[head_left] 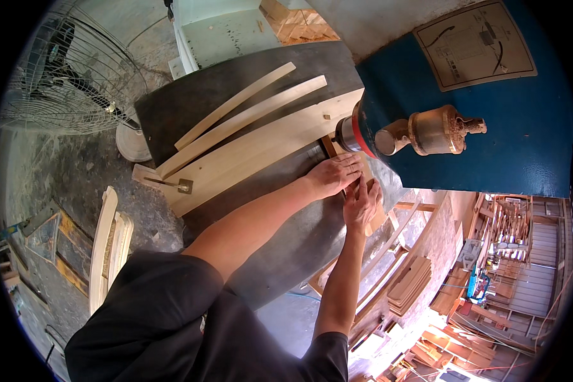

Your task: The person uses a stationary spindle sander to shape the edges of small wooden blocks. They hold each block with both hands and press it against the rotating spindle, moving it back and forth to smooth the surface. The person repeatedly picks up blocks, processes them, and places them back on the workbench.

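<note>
Both my hands work close together at the right side of a dark metal machine table [261, 267], below the cylindrical machine head [346, 134] with its red ring. My left hand [334, 175] has its fingers bent over a piece of wood [377, 221]. Just below it, my right hand [363, 202] grips the same piece, its fingertips near those of the left. My fingers cover much of the wood. A darker brown strip [328, 146] runs up from my left hand toward the head. Left of the hands, a wide pale curved board [248, 159] lies across the table.
Two narrow curved strips [235, 105] lie beyond the board, and a small metal fitting [184, 186] sits on its left end. The blue machine body [484, 146] rises at right. A caged fan [70, 76] stands at far left, curved wood pieces [105, 248] below it.
</note>
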Demonstrator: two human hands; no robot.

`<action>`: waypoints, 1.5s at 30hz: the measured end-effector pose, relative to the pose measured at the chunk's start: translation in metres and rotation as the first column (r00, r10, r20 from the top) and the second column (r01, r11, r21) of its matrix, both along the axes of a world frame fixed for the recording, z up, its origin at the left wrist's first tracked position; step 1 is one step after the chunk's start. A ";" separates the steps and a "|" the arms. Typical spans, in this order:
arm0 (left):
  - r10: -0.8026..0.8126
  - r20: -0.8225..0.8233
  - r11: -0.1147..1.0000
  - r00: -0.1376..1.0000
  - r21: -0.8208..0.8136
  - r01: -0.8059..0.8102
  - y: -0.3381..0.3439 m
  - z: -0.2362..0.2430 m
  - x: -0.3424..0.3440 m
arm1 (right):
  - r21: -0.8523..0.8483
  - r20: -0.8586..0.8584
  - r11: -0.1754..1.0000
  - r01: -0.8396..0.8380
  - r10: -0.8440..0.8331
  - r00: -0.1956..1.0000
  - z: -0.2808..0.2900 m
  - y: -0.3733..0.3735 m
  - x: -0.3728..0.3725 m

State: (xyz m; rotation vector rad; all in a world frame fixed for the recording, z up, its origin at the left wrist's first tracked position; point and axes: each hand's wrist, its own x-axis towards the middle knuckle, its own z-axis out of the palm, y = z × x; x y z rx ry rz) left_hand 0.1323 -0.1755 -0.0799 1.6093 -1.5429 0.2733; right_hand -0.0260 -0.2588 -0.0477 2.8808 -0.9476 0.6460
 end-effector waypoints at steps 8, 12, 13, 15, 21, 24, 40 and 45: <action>0.003 -0.004 1.000 1.000 0.009 -0.003 0.001 0.002 0.000 | -0.008 0.002 1.000 -0.026 0.026 1.000 -0.001 -0.002 -0.001; 0.002 -0.016 1.000 1.000 0.003 -0.002 0.001 0.002 0.000 | -0.014 0.002 1.000 -0.028 0.028 1.000 -0.001 -0.002 -0.001; -0.006 -0.016 1.000 1.000 0.031 0.007 0.001 0.002 0.000 | -0.018 0.000 1.000 -0.023 0.023 1.000 -0.001 -0.002 -0.001; 0.003 -0.002 1.000 1.000 0.007 -0.003 0.001 0.002 0.000 | -0.013 -0.008 1.000 -0.009 0.009 1.000 -0.001 -0.002 -0.002; 0.001 -0.004 1.000 1.000 0.008 -0.001 0.001 0.003 0.000 | -0.020 -0.007 1.000 -0.011 0.010 1.000 -0.001 -0.003 -0.001; 0.002 0.002 1.000 1.000 0.008 -0.002 0.001 0.004 0.001 | -0.007 -0.014 1.000 -0.002 0.002 1.000 -0.001 -0.004 -0.001; -0.002 0.016 0.999 1.000 0.047 0.001 -0.002 0.003 0.001 | 0.006 0.007 1.000 -0.014 0.014 1.000 0.001 -0.005 0.000; 0.001 0.014 0.999 1.000 0.033 -0.001 -0.003 0.002 0.001 | 0.013 0.000 1.000 -0.009 0.009 1.000 0.003 -0.005 0.001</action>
